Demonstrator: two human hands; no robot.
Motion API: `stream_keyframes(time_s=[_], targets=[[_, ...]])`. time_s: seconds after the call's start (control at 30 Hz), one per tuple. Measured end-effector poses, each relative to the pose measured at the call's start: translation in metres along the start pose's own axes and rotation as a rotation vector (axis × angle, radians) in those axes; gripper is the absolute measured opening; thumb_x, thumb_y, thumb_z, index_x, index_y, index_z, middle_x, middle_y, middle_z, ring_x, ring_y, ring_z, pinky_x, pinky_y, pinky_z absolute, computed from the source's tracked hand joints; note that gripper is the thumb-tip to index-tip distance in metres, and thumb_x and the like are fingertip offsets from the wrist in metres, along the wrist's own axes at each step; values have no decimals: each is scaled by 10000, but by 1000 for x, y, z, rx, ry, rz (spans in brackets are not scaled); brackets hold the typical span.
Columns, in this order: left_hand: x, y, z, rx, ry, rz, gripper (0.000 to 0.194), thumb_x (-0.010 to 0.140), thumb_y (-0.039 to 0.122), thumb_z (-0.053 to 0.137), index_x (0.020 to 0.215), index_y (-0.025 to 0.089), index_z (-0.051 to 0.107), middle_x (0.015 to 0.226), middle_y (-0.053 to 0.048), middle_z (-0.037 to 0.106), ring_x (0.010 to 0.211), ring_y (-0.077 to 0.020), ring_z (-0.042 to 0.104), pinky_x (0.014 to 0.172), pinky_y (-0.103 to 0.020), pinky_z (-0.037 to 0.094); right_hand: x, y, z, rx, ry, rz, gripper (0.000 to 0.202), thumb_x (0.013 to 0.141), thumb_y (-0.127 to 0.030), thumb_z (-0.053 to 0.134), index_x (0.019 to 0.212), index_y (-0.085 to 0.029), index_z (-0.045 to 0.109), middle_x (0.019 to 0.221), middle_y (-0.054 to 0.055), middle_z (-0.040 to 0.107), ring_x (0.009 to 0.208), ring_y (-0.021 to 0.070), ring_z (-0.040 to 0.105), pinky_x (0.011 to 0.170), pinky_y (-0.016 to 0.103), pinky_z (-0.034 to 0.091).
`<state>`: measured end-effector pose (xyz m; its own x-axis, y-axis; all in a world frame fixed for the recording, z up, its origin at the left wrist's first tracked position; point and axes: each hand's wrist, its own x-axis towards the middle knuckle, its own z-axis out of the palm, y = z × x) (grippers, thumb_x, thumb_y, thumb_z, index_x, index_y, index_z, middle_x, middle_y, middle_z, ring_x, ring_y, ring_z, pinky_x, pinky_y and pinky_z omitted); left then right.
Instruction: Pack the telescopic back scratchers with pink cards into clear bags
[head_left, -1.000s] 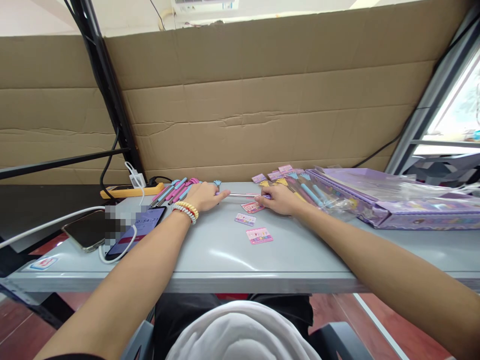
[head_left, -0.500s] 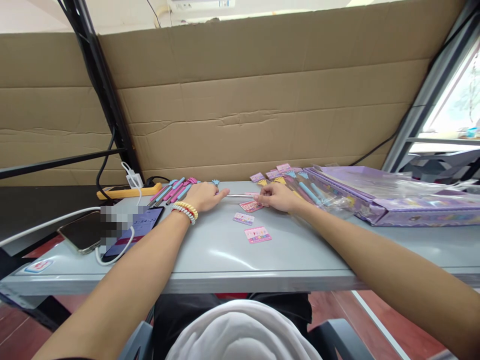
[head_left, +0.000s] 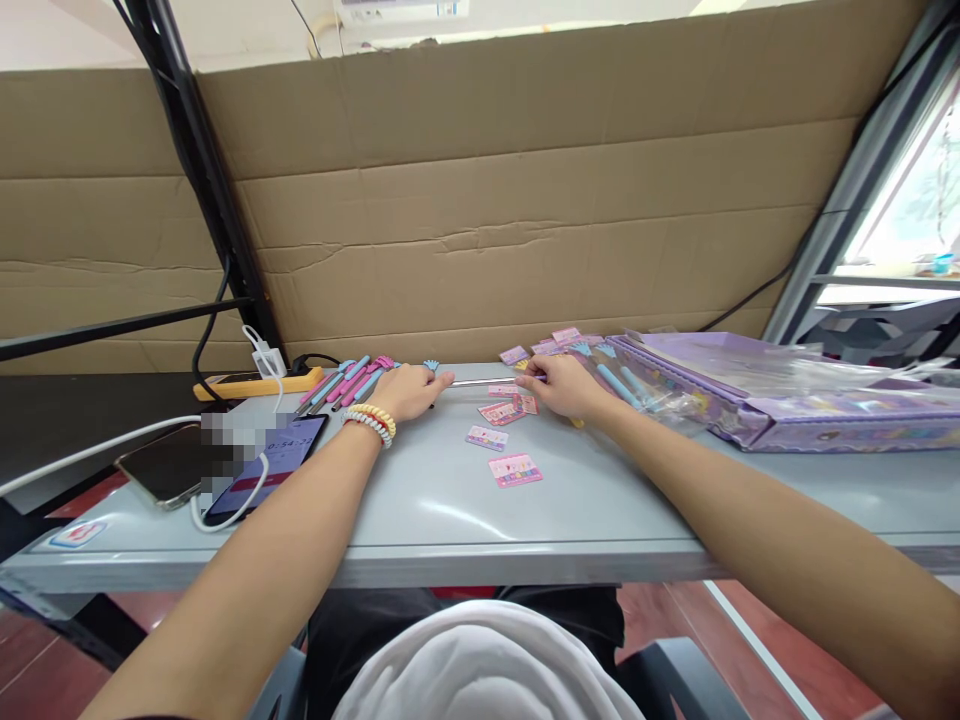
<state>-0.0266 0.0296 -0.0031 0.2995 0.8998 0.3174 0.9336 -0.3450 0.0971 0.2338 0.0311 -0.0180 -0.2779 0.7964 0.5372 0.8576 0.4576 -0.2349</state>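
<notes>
Silver rod [head_left: 480,382] stretches nearly level between the person's two hands, over the far middle of the grey table [head_left: 450,510]. From where I stand, far left, a dark phone [head_left: 159,465] lies beside a second one with its screen lit [head_left: 289,445], and a white cable [head_left: 97,455] trails across. Behind them sits a yellow bar [head_left: 304,380] with a white plug [head_left: 270,358] next to it. Then comes a loose heap of pink and blue sticks [head_left: 341,385], just beside the left hand [head_left: 409,392]. That hand, beaded bracelets [head_left: 373,420] at its wrist, has its fingers curled in around the rod's left end, thumb laid toward the right. Below the rod's bare stretch, small printed cards [head_left: 515,470] are scattered on the table. The right hand [head_left: 559,387] has thumb and forefinger closed in a pinch on the rod's other end; its remaining fingers I can't make out well. Past it, blue sticks [head_left: 619,385] lie against a purple box [head_left: 862,432] with clear plastic over it.
</notes>
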Motion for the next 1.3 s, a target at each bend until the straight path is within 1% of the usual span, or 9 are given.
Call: stream_keyframes(time_s=[0.17, 0.33, 0.43, 0.6, 0.77, 0.87, 1.03, 1.17, 1.3], targets=[[0, -1, 0, 14, -7, -5, 659, 820, 654, 156, 641, 210, 608, 747, -74, 678, 719, -225, 616, 632, -296, 403, -1, 0, 0, 6, -33, -22, 275, 804, -421, 478, 660, -190, 517, 604, 6, 572, 577, 140, 491, 559, 249, 303], [1, -1, 0, -5, -24, 8, 665, 816, 663, 149, 623, 215, 601, 743, -68, 677, 717, -228, 614, 632, -301, 403, -2, -1, -2, 71, 41, -80, 222, 772, -401, 527, 698, -192, 512, 633, -6, 562, 588, 132, 473, 571, 240, 318], [1, 0, 0, -15, -33, 5, 663, 815, 663, 157, 623, 213, 605, 747, -69, 679, 724, -223, 615, 651, -300, 408, -1, 2, -2, 55, 47, -111, 195, 746, -377, 565, 706, -192, 514, 669, -3, 566, 623, 137, 476, 591, 241, 321], [0, 0, 0, -15, -43, -5, 661, 810, 669, 171, 630, 206, 607, 744, -73, 676, 723, -220, 616, 653, -299, 408, 1, 6, 1, 1, 24, -77, 164, 699, -327, 613, 718, -191, 524, 717, 6, 562, 677, 150, 488, 620, 243, 333], [2, -1, 2, 1, -35, 17, 662, 807, 680, 164, 625, 208, 591, 751, -74, 677, 732, -225, 615, 647, -295, 405, 1, 7, 2, -5, 72, -66, 141, 660, -270, 644, 694, -188, 535, 727, 4, 571, 695, 150, 502, 635, 239, 338], [2, -2, 3, 12, -39, 11, 677, 814, 675, 146, 627, 206, 596, 752, -78, 677, 721, -219, 613, 643, -295, 400, 0, 5, 1, 32, 58, -85, 155, 687, -319, 635, 703, -188, 555, 688, -4, 577, 650, 141, 494, 615, 238, 333], [1, -3, 0, 79, -21, 5, 719, 818, 670, 114, 607, 203, 617, 712, -92, 667, 686, -232, 611, 633, -315, 393, -4, -1, -5, 83, -72, -130, 298, 768, -461, 545, 681, -184, 613, 598, -7, 570, 564, 124, 458, 553, 235, 306], [-3, 8, -6, 135, 10, 20, 765, 825, 661, 86, 643, 194, 664, 707, -110, 667, 717, -254, 623, 641, -324, 394, -9, -14, -9, 146, -75, -132, 335, 783, -454, 520, 645, -170, 630, 561, -1, 570, 518, 109, 431, 521, 233, 294], [-8, 33, -9, 192, 76, 67, 797, 829, 656, 77, 713, 177, 703, 719, -128, 666, 751, -259, 628, 636, -318, 393, -14, -38, -4, 194, -30, -138, 326, 791, -418, 506, 638, -161, 635, 526, -6, 545, 492, 97, 402, 508, 233, 278]])
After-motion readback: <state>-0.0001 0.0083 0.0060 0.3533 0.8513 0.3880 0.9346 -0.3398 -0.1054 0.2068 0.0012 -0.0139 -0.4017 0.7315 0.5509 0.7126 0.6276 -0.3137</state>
